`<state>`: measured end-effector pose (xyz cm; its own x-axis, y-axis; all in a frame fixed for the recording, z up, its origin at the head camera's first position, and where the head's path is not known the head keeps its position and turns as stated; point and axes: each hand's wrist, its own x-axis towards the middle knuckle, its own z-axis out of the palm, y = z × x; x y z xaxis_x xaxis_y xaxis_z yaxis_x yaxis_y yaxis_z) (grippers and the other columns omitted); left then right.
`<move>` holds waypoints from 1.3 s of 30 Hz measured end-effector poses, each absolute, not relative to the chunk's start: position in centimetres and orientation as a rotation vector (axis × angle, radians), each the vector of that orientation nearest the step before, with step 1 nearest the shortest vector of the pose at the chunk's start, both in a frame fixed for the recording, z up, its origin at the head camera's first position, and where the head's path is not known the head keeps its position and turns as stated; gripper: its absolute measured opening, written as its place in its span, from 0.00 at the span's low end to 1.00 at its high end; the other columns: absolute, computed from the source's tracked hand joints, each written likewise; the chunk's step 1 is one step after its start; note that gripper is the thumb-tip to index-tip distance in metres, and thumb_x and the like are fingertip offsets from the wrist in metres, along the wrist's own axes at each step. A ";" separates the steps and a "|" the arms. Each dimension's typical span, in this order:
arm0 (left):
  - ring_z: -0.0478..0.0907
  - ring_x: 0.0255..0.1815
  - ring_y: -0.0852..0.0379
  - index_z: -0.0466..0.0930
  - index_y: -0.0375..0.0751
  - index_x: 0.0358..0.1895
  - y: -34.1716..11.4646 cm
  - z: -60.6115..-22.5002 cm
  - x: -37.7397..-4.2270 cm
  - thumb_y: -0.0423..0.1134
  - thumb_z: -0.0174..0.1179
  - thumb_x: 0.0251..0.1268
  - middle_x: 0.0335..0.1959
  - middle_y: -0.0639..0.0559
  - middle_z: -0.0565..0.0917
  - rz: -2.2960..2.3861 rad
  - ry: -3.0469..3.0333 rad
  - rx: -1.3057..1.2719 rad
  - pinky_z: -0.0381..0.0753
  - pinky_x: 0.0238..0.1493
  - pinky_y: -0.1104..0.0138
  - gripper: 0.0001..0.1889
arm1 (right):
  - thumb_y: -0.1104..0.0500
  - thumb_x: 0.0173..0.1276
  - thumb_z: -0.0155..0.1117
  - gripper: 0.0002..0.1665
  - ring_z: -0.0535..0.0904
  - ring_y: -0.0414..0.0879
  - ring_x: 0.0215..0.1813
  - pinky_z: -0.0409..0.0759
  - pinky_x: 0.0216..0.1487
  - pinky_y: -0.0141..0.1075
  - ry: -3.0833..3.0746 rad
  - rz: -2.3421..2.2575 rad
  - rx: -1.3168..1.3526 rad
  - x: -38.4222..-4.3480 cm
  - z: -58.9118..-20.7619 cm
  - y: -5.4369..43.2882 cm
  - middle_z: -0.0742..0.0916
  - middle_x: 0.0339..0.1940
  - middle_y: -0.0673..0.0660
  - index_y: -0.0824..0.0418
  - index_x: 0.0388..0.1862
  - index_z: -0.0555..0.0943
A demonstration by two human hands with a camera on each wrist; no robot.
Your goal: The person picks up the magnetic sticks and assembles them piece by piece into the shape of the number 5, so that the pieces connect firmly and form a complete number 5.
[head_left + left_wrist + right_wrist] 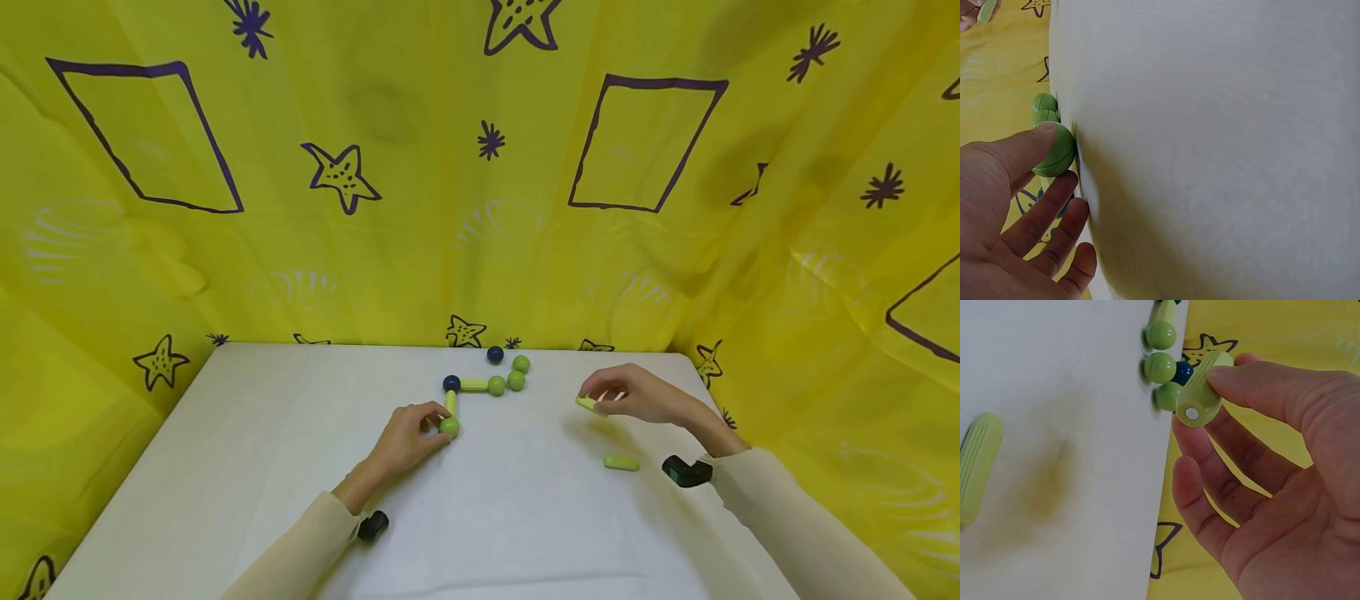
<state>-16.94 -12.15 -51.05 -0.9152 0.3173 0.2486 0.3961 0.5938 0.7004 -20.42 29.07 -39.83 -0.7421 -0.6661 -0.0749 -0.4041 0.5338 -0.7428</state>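
My left hand [408, 435] pinches a green ball [449, 427] between thumb and forefinger at the near end of an L-shaped chain. From that ball a pale green rod [451, 403] runs back to a dark blue ball [452, 383]. A second rod [474, 386] joins the blue ball to another green ball [497, 385] on the right. Above the table, my right hand [637, 395] holds a loose pale green rod [1200, 394] between thumb and fingers; a small silvery disc shows in its end. One more rod [621, 462] lies on the table below that hand.
Two loose green balls [516, 381] sit just right of the chain, with a dark blue ball [495, 355] behind them near the back edge. The white table [300, 467] is enclosed by a yellow patterned curtain [420, 250] at the back and sides.
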 end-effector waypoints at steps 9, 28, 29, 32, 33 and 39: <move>0.76 0.36 0.57 0.87 0.44 0.46 -12.2 -51.1 -17.0 0.35 0.76 0.58 0.34 0.56 0.86 -1.235 -2.731 -0.603 0.75 0.42 0.63 0.13 | 0.64 0.72 0.68 0.10 0.85 0.51 0.48 0.82 0.53 0.41 2.390 -1.048 -0.931 -21.0 -40.1 27.8 0.89 0.50 0.56 0.61 0.51 0.87; 0.77 0.36 0.58 0.87 0.45 0.46 -12.1 -51.2 -17.1 0.36 0.76 0.58 0.34 0.57 0.86 -1.228 -2.730 -0.584 0.76 0.42 0.62 0.13 | 0.69 0.71 0.66 0.11 0.84 0.46 0.48 0.82 0.53 0.40 2.310 -0.950 -1.053 -22.7 -42.5 21.2 0.89 0.47 0.51 0.59 0.49 0.87; 0.77 0.36 0.57 0.87 0.45 0.45 -12.1 -51.1 -17.1 0.36 0.76 0.58 0.34 0.57 0.86 -1.232 -2.728 -0.583 0.76 0.42 0.62 0.13 | 0.69 0.70 0.66 0.11 0.84 0.45 0.48 0.82 0.53 0.39 2.306 -0.948 -1.053 -22.8 -42.7 20.7 0.89 0.47 0.50 0.59 0.49 0.87; 0.77 0.36 0.56 0.87 0.45 0.45 -12.0 -51.1 -17.0 0.36 0.76 0.57 0.34 0.56 0.87 -1.240 -2.725 -0.585 0.76 0.42 0.62 0.13 | 0.70 0.70 0.66 0.11 0.85 0.45 0.48 0.82 0.52 0.39 2.288 -0.953 -1.069 -23.0 -43.1 19.5 0.89 0.47 0.52 0.61 0.48 0.87; 0.78 0.36 0.56 0.87 0.45 0.45 -11.9 -51.0 -17.0 0.36 0.76 0.57 0.34 0.55 0.87 -1.240 -2.726 -0.587 0.76 0.42 0.62 0.13 | 0.70 0.70 0.66 0.11 0.85 0.45 0.48 0.82 0.52 0.38 2.281 -0.956 -1.074 -23.1 -43.3 19.1 0.89 0.47 0.53 0.62 0.48 0.87; 0.78 0.35 0.55 0.87 0.45 0.45 -11.7 -50.9 -16.9 0.37 0.77 0.57 0.33 0.55 0.88 -1.203 -2.731 -0.593 0.75 0.41 0.63 0.13 | 0.71 0.69 0.66 0.11 0.85 0.47 0.48 0.82 0.51 0.38 2.252 -0.965 -1.063 -23.4 -44.0 17.1 0.89 0.46 0.55 0.63 0.48 0.87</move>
<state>-16.91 -11.73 -50.91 -0.9193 0.3097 0.2429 0.3883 0.6123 0.6887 -23.37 17.09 -43.95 -0.5913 -0.7989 -0.1104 -0.4710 0.4532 -0.7568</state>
